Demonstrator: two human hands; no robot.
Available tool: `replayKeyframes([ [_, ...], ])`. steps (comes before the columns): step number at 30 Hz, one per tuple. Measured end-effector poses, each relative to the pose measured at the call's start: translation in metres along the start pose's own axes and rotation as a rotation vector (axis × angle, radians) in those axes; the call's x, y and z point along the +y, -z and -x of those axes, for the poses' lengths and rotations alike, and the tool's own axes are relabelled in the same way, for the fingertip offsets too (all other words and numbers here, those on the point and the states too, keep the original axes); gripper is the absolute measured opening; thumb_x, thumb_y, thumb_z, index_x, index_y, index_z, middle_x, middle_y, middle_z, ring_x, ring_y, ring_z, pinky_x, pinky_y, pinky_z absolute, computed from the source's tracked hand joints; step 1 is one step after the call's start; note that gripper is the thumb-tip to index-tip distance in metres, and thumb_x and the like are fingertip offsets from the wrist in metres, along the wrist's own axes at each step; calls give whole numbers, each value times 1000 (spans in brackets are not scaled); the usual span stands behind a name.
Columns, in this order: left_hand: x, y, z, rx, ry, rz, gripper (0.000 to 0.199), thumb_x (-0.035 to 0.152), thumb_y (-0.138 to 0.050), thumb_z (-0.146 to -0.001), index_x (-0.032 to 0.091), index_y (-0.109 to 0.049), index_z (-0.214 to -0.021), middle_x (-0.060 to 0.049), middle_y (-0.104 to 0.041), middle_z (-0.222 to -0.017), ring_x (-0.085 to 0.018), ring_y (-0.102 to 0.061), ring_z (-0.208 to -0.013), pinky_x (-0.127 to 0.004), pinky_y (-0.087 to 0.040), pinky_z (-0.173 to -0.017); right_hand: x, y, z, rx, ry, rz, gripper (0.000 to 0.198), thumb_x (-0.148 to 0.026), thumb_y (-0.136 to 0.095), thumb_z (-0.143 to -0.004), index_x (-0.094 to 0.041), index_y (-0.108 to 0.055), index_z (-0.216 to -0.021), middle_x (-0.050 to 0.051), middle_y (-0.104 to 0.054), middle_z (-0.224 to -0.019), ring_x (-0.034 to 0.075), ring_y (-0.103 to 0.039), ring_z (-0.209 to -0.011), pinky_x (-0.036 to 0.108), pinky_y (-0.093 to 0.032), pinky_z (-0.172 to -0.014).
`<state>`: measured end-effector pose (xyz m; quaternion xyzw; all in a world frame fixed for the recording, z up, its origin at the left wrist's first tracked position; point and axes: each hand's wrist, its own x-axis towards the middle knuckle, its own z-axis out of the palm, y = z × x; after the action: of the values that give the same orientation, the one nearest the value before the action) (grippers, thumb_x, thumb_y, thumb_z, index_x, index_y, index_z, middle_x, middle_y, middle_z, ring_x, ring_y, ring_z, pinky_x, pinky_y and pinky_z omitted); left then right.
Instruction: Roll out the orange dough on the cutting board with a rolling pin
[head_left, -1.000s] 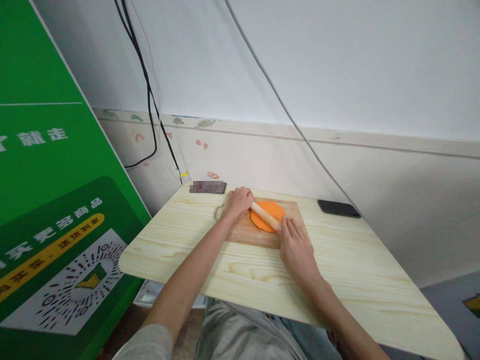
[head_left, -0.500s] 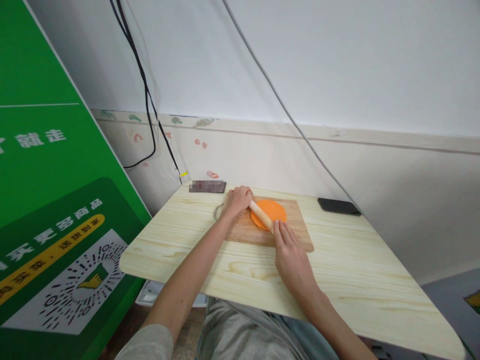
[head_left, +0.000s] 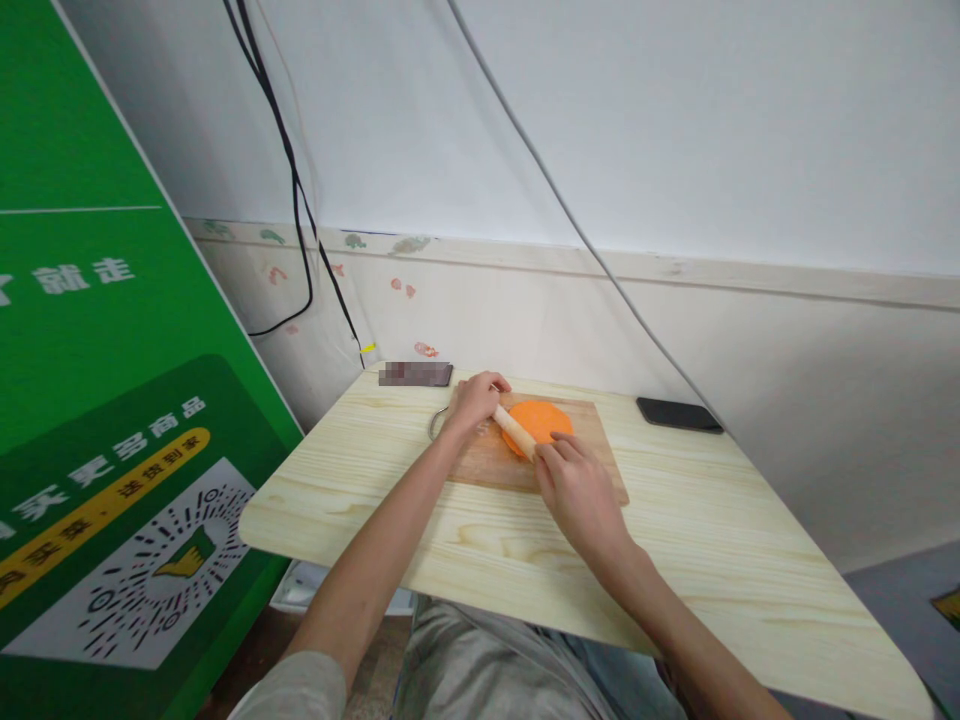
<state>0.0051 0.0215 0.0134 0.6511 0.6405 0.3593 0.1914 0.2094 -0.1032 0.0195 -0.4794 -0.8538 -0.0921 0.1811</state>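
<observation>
A round, flat orange sheet of dough (head_left: 546, 420) lies on a wooden cutting board (head_left: 480, 466). Across its left part rests a pale wooden rolling pin (head_left: 515, 432), slanting from far left to near right. My left hand (head_left: 478, 399) is closed over the pin's far end. Around the near end curl the fingers of my right hand (head_left: 574, 482), above the board's front edge. Both pin ends are hidden under the hands.
The board lies on a light wood-grain table (head_left: 720, 540) set against the wall. A black phone (head_left: 679, 414) lies at the back right, and a dark flat device (head_left: 442, 375), partly pixelated, at the back left. A metal handle (head_left: 433, 424) sticks out at the board's left side. A green printed panel (head_left: 225, 400) stands on the left.
The rolling pin has rolled a little left and toward me over the dough, uncovering more of its right side. Both hands moved with it, and my right hand's fingers are more curled.
</observation>
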Motion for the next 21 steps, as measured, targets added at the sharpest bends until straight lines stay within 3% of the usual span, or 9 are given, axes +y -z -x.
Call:
replayKeyframes([
  [2, -1, 0, -1, 2, -4, 8, 41, 4, -53, -91, 23, -87, -103, -4, -86, -113, -21, -76, -109, -30, -53, -104, 1, 3, -14, -58, -59, -24, 27, -21, -47, -108, -18, -74, -106, 16, -76, -109, 30, -70, -110, 40, -56, -96],
  [4, -3, -1, -2, -6, -13, 25, 41, 4, -53, -91, 24, -88, -101, -3, -86, -111, -21, -76, -109, -30, -53, -105, 1, 0, -20, -100, -84, -67, 28, -24, -47, -108, -17, -72, -117, 17, -75, -119, 29, -69, -112, 40, -56, -98],
  [6, -5, -4, -5, -6, -29, 59, 42, 3, -51, -92, 23, -87, -100, -3, -86, -111, -20, -76, -110, -30, -53, -107, 2, -7, -19, -132, -65, -86, 41, -26, -43, -109, -14, -67, -140, 20, -70, -141, 32, -64, -132, 45, -52, -111],
  [8, -7, -7, -8, 3, -50, 99, 43, 3, -50, -92, 21, -87, -101, -5, -85, -113, -20, -76, -110, -30, -53, -107, 2, -14, -14, -160, -46, -53, 55, -31, -37, -112, -10, -54, -160, 22, -57, -164, 36, -47, -156, 54, -39, -127],
  [10, -9, -10, -11, 16, -52, 118, 41, 3, -50, -91, 20, -87, -100, -6, -85, -113, -20, -75, -108, -30, -54, -106, 2, -18, -11, -193, -39, -3, 65, -38, -30, -114, -8, -42, -171, 21, -42, -177, 38, -28, -168, 62, -25, -134],
  [12, -11, -12, -13, 10, -51, 119, 39, 4, -52, -91, 19, -87, -100, -7, -85, -111, -20, -75, -105, -30, -55, -103, 1, -18, -10, -232, -37, 24, 70, -44, -24, -116, -9, -35, -175, 19, -36, -180, 37, -19, -172, 64, -20, -136],
  [21, -23, -9, -17, -113, -101, 148, 46, 0, -54, -75, 18, -87, -102, -6, -85, -108, -19, -75, -103, -28, -57, -100, -12, -5, -13, -266, 56, 95, 68, -39, -23, -117, -4, -36, -173, 23, -36, -178, 39, -30, -168, 70, -26, -133],
])
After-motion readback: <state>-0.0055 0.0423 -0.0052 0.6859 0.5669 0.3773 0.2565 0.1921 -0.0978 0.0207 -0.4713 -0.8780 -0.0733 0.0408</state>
